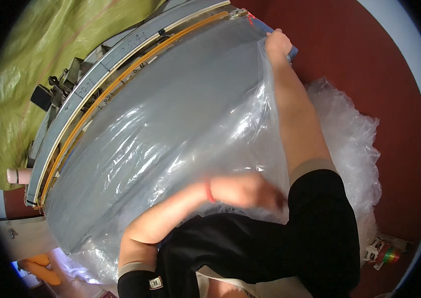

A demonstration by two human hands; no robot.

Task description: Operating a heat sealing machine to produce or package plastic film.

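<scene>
A wide sheet of clear plastic film (170, 144) lies over a long grey table (190, 64), wrinkled and shiny. At the table's far right corner my right hand (278, 45) is closed on the film's edge, with the arm stretched out. A bit of blue material (294, 52) shows beside that hand. My left hand (252, 191) is held over the film in front of my body, bent across toward the right arm. Motion smears its fingers, so their shape is unclear. A red band (208, 190) circles the left wrist.
An orange rail (121, 79) and a grey beam (102, 67) run along the table's far side, with dark machine parts (42, 97) behind. A pink bottle (18, 176) stands at left. Loose film (349, 129) heaps over the red floor (389, 74). A multicoloured roll (390, 256) lies lower right.
</scene>
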